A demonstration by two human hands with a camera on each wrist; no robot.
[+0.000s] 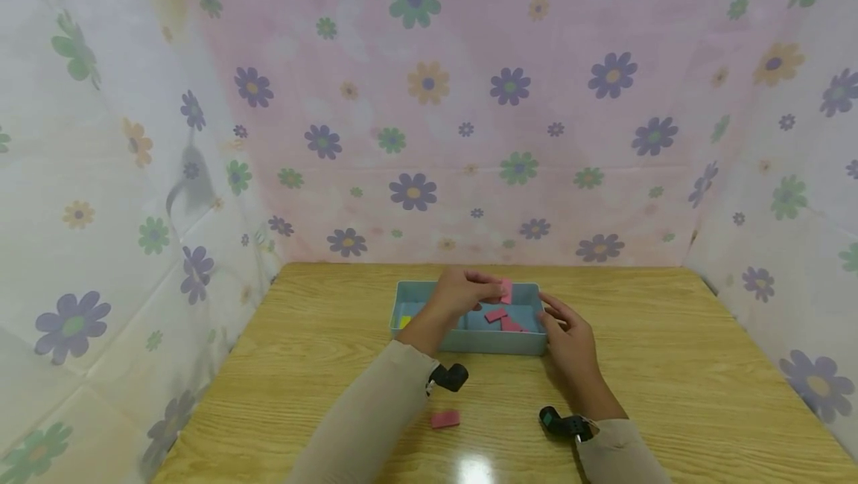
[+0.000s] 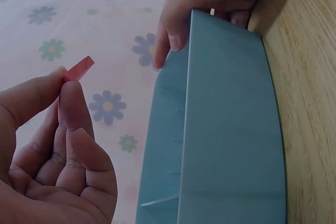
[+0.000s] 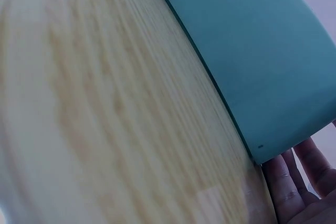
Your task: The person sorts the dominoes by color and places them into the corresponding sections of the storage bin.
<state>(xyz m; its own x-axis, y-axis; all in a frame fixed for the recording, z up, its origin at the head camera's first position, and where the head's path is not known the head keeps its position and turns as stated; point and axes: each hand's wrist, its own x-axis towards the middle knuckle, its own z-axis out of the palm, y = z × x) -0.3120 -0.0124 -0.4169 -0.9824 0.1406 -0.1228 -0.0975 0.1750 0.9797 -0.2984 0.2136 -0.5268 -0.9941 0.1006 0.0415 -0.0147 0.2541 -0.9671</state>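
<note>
Between thumb and fingertips, my left hand (image 1: 462,294) pinches a small pink block (image 1: 506,291) above the light blue box (image 1: 496,342). The left wrist view shows the pinched block (image 2: 80,69) edge-on, apart from the box wall (image 2: 231,119). At the box's right end, my right hand (image 1: 571,335) holds the rim, with fingertips bent over it in the left wrist view. Inside the right compartment lie a pink block (image 1: 496,315) and other pink pieces (image 1: 512,325). A yellow piece (image 1: 405,321) shows in the left part, partly hidden by my left forearm.
Another pink block (image 1: 445,419) lies on the wooden table (image 1: 322,335), between my forearms and nearer me than the box. Flower-patterned cloth (image 1: 469,119) rises behind the table and along both sides. Each wrist wears a small black camera.
</note>
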